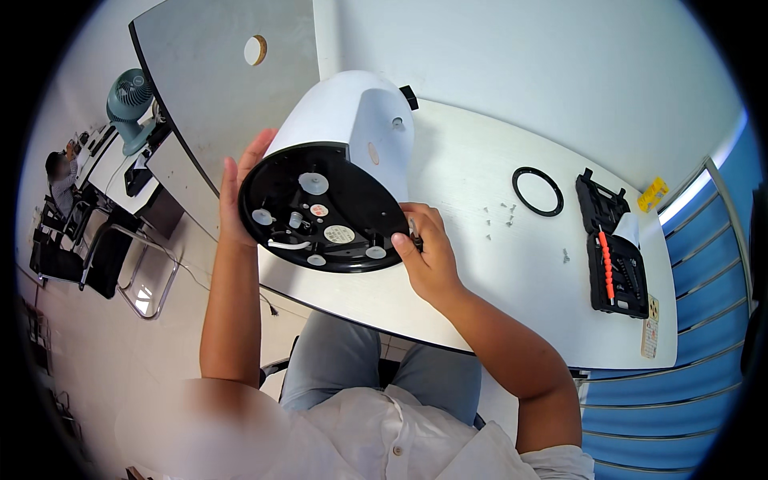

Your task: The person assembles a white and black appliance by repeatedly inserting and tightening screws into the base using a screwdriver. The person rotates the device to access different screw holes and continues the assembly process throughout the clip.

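Note:
A white, rounded countertop appliance (332, 108) is tilted over the near edge of the table, its black round base (352, 200) turned toward me. Clear suction-cup feet, round stickers and a short white tube show on the underside. My left hand (238, 200) cups the base's left rim, fingers reaching up along the side. On the opposite rim, my right hand (430, 254) grips with the thumb in front and the fingers behind. A small dark piece sticks out beside that thumb; I cannot make out what it is.
On the white table (480, 280) lie a black ring (538, 191), several small screws (510, 212) and an opened black tool case (616, 272) with an orange flexible shaft (606, 264). A yellow item (653, 194) lies behind the case. A grey partition (232, 72) stands at the left.

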Demonstrator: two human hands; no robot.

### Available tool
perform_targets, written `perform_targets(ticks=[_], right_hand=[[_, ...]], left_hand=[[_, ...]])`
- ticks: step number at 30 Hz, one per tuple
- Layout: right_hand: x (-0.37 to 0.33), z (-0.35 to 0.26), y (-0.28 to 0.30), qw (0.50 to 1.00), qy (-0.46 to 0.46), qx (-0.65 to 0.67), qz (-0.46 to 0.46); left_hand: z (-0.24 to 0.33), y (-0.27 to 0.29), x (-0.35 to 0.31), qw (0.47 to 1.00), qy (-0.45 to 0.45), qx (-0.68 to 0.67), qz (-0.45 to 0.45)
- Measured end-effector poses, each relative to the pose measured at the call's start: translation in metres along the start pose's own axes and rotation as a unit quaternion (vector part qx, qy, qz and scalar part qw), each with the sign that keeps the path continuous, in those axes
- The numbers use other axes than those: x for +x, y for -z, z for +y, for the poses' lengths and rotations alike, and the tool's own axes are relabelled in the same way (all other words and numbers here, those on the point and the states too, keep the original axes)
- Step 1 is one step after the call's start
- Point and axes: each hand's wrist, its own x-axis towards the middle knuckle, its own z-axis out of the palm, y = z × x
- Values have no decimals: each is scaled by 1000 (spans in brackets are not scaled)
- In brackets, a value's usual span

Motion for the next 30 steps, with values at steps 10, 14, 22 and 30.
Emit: perform_targets(ticks=[10,14,22,30], right_hand=[[-3,-5,2,990,-93,105,-16],[-4,7,2,979,-90,182,-33],[-4,-4,3,973,-47,203,-98],[-1,-25,-11,986,127,7,-111]], left_hand=[[-13,1,-3,990,-83,117,-8],[-21,2,-18,988,-101,115,15],[-25,21,-59,977,-112,169,63],[-42,73,-71,971,-123,82,188]])
